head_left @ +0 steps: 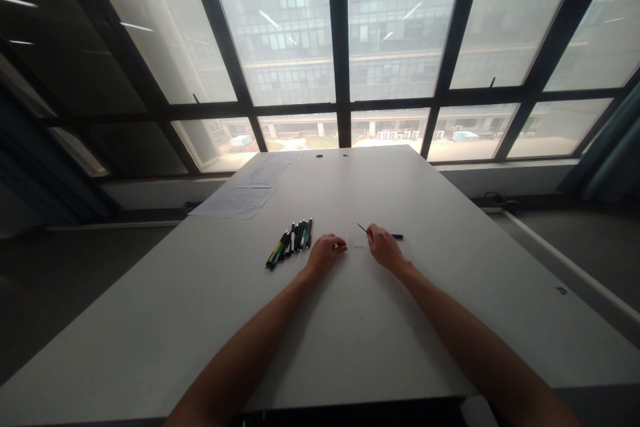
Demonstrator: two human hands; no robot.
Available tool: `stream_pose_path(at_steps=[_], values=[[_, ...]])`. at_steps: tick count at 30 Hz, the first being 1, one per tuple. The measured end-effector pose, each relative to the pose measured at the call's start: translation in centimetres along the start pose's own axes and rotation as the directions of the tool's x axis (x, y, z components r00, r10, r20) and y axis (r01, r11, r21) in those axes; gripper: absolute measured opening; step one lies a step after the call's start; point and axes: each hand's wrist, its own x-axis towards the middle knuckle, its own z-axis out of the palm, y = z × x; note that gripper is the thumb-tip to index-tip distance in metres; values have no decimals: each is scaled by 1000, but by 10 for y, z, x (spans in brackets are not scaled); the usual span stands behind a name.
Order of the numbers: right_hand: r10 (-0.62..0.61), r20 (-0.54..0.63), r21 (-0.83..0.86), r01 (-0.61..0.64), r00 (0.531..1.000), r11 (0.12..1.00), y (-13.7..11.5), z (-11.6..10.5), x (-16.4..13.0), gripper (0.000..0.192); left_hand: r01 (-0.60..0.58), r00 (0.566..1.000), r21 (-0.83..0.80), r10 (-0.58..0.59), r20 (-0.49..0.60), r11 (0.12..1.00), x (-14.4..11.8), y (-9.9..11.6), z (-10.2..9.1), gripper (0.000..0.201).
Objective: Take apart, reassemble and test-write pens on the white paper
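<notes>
My right hand (384, 247) is closed in a pinch on a thin dark pen refill (362, 227), whose tip points up and to the left. Just beyond that hand, a blue pen part (397, 236) lies on the white table, partly covered by the fingers. My left hand (327, 251) rests on the tabletop with thumb and fingertips drawn together; anything between them is too small to make out. In the gap between both hands lies a tiny thin piece (359, 247), perhaps a spring. Left of my left hand, several pens (295, 239) lie side by side in black, green, white and yellow.
Printed paper sheets (233, 203) lie along the table's far left edge. Two small dark items, one a round disc (319, 156), sit near the far end. A small dark mark or clip (561, 290) is by the right edge. Large windows (290, 27) stand behind the table (165, 320).
</notes>
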Motion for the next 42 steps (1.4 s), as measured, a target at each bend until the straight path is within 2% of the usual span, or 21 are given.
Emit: stream_pose_path(at_steps=[3, 6, 9, 14, 21, 30, 34, 42], values=[[26, 53, 111, -32, 998, 993, 1, 6, 0, 19, -3, 1000, -28, 3, -1, 1000, 0, 0, 0, 12], [42, 30, 139, -46, 999, 989, -2, 10, 0, 18, 1, 1000, -54, -1, 3, 999, -1, 2, -1, 13], [48, 22, 136, -50, 999, 989, -6, 11, 0, 10, 3, 1000, -69, -2, 11, 998, -1, 4, -3, 15], [71, 117, 142, -88, 991, 986, -7, 12, 0, 10, 24, 999, -92, -20, 41, 995, 1, 2, -2, 16], [61, 178, 81, -77, 982, 994, -6, 10, 0, 12, 45, 998, -106, -41, 40, 993, 2, 2, -3, 15], [59, 201, 51, -71, 978, 996, -9, 10, 0, 10, 54, 998, -120, -50, 38, 991, 1, -4, 0, 15], [43, 167, 149, -69, 985, 986, -10, 10, -1, 10, 58, 998, -170, -53, 32, 984, 1, -3, -2, 17], [-22, 148, 354, -32, 989, 935, -22, 10, -3, 13, -56, 998, -182, 56, -3, 982, -2, 15, -11, 16]])
